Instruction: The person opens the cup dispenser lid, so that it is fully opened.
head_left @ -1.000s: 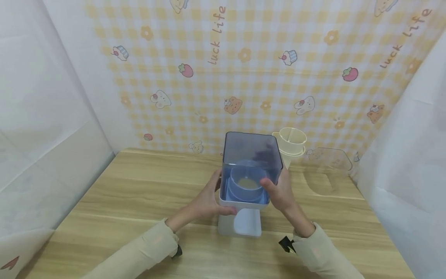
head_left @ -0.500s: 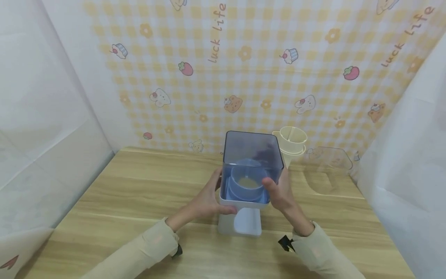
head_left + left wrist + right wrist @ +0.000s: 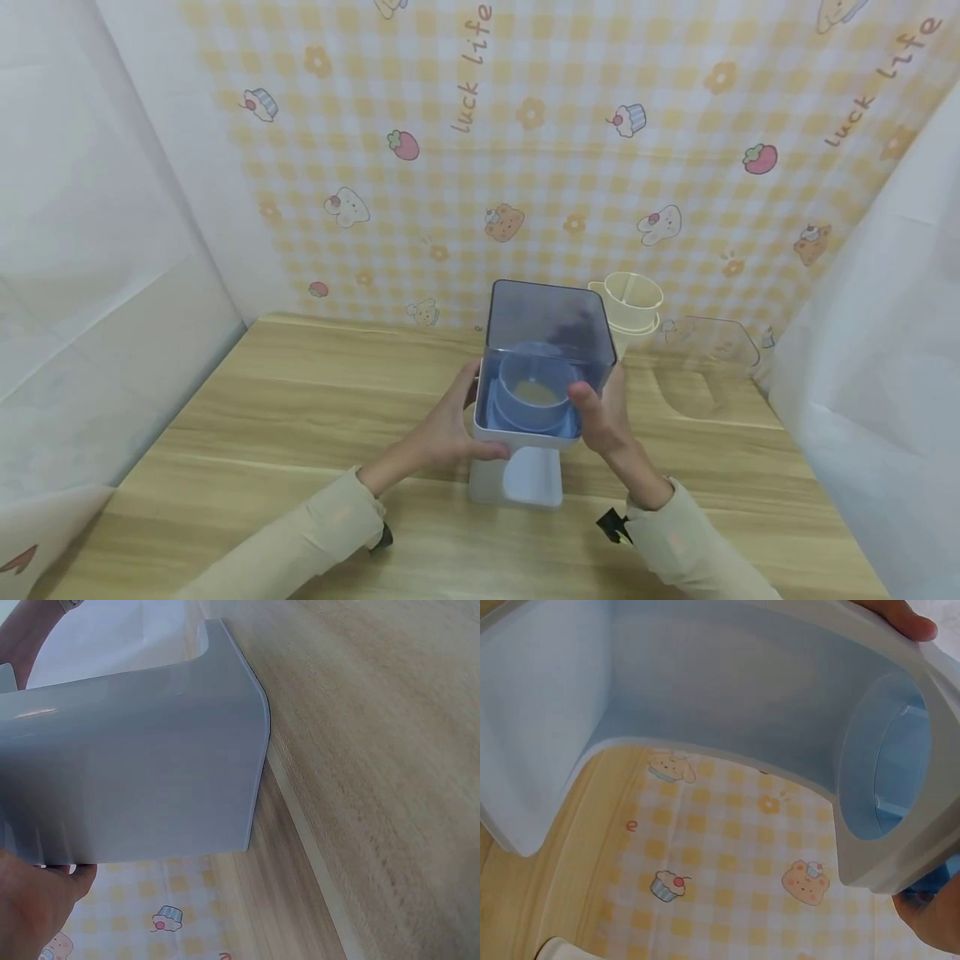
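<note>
In the head view, a white C-shaped stand [image 3: 543, 483] is at the middle of the table, its upper housing topped by a blue-tinted clear cover [image 3: 540, 310]. Through the cover shows a round translucent collar [image 3: 521, 414] with a hole. My left hand [image 3: 450, 429] grips the left side of the housing, thumb along its front edge. My right hand [image 3: 609, 417] holds the cover from the right, thumb on its front face; the other fingers are mostly hidden. The stand's smooth outer wall [image 3: 135, 765] fills much of the left wrist view. The right wrist view shows its hollow [image 3: 720, 682].
Behind the cover on the right stands a cream funnel-shaped part [image 3: 633, 304] with loops at its rim. A clear plastic piece [image 3: 678, 398] lies at the back right of the wooden table [image 3: 300, 400]. A patterned cloth [image 3: 420, 192] hangs behind.
The cover's top has shifted slightly to the right and leans a little, and more of the housing's left rim shows. Both hands keep their grip; the stand's foot stays put.
</note>
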{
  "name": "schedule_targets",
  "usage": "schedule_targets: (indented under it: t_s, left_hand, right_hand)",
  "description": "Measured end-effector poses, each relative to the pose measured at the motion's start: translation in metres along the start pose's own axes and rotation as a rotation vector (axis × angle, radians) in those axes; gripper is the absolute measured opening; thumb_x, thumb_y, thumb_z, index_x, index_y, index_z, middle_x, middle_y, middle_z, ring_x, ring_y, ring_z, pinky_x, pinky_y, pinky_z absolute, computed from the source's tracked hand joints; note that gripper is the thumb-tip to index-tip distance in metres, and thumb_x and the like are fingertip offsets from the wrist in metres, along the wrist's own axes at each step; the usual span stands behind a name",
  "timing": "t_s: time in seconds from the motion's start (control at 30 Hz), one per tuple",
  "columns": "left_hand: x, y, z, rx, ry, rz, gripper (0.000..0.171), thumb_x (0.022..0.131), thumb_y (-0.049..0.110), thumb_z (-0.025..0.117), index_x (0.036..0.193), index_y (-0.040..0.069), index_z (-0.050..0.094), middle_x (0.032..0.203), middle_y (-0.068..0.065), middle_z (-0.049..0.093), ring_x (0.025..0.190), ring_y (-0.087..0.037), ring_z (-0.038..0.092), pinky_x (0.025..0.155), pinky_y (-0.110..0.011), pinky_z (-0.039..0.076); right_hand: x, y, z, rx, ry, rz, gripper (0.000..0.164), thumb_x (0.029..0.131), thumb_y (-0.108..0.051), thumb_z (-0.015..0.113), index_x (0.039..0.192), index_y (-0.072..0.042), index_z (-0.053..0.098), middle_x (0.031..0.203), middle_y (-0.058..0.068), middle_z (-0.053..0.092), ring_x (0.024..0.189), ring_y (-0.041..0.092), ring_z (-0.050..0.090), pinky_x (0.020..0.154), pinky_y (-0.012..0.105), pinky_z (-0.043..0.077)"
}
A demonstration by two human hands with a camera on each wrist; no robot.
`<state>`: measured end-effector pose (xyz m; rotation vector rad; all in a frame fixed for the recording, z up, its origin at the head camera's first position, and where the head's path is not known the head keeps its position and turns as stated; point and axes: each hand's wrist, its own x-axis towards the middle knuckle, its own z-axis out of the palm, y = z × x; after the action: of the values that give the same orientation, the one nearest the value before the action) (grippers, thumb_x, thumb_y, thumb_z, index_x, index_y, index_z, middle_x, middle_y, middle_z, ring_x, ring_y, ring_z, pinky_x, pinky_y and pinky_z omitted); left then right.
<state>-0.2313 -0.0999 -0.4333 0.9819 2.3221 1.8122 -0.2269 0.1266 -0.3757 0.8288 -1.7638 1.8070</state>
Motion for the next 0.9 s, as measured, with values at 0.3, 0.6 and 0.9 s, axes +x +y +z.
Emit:
schedule_targets:
  t_s: [0.3,0.6,0.9]
  left_hand:
    - [0.001,0.0,0.0,0.009,0.007,0.005,0.113,0.062,0.051,0.092,0.152,0.032,0.025,0.148,0.002,0.042,0.137,-0.023,0.042,0.116,-0.052,0.035]
    - [0.001,0.0,0.001,0.036,0.005,-0.01,0.116,0.063,0.051,0.092,0.153,0.034,0.021,0.149,0.004,0.041,0.137,-0.022,0.042,0.116,-0.052,0.036]
    - [0.001,0.0,0.001,0.038,0.015,0.001,0.111,0.064,0.036,0.094,0.152,0.031,0.026,0.149,0.002,0.042,0.137,-0.024,0.043,0.115,-0.054,0.036]
  right_hand:
    - [0.005,-0.003,-0.012,-0.134,-0.099,0.001,0.081,0.081,-0.075,0.063,0.13,-0.01,0.057,0.115,-0.006,0.066,0.101,0.011,0.063,0.088,0.02,0.051]
    - [0.008,-0.011,-0.014,-0.198,-0.131,0.036,0.094,0.078,-0.076,0.064,0.129,0.002,0.055,0.114,-0.003,0.065,0.101,0.009,0.062,0.088,0.019,0.05]
    - [0.007,-0.007,-0.009,-0.108,-0.104,0.015,0.081,0.079,-0.074,0.066,0.131,-0.013,0.055,0.115,-0.004,0.065,0.102,0.011,0.062,0.088,0.02,0.051]
